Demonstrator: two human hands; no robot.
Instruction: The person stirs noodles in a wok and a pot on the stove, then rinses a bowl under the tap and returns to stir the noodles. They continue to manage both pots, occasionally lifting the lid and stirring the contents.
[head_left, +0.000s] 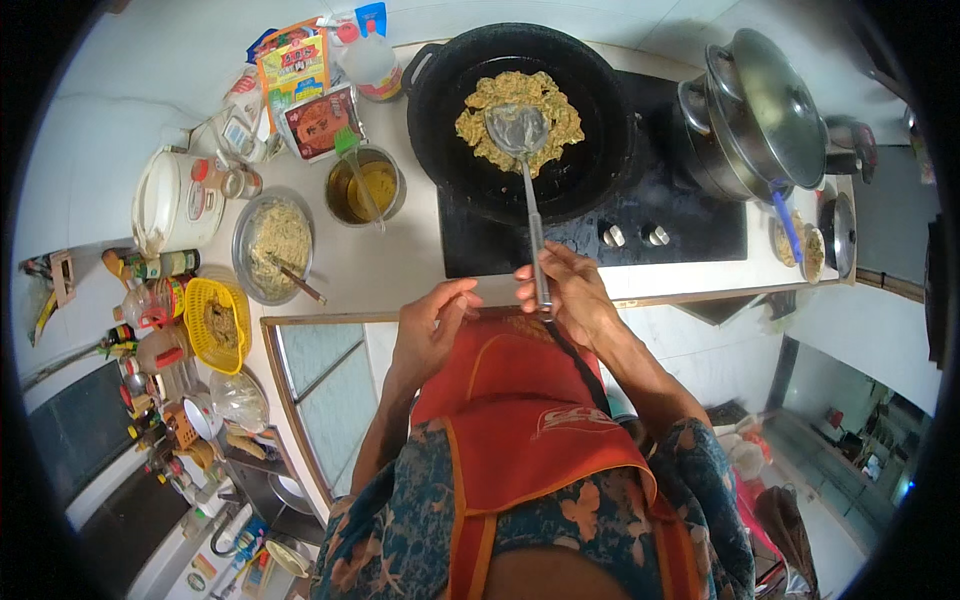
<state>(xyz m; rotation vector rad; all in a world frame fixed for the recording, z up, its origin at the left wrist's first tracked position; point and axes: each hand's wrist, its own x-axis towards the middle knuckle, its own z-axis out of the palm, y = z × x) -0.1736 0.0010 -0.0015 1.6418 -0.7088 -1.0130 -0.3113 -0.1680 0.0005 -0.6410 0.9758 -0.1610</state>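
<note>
My right hand (576, 292) grips the long metal handle of a wok spatula (517, 129). Its broad blade rests on a lumpy, yellow-green mass of frying batter (480, 94), which spreads over the bottom of a black wok (435, 150). Nothing is in my left hand (435, 322); it hovers at the counter's front edge, fingers loosely curled and thumb a little apart. Left of the wok stands a metal pot (330, 196) with yellow oil in it and a green-headed brush (348, 142) leaning inside. A metal bowl (279, 236) of pale shredded batter holds a utensil with a brown handle (304, 286).
The wok sits on a black cooktop (495, 244) with two knobs. To its right stands a tall lidded steamer pot (720, 135). A yellow basket (217, 326), a white bucket (176, 199), seasoning packets (296, 71) and several bottles crowd the left side.
</note>
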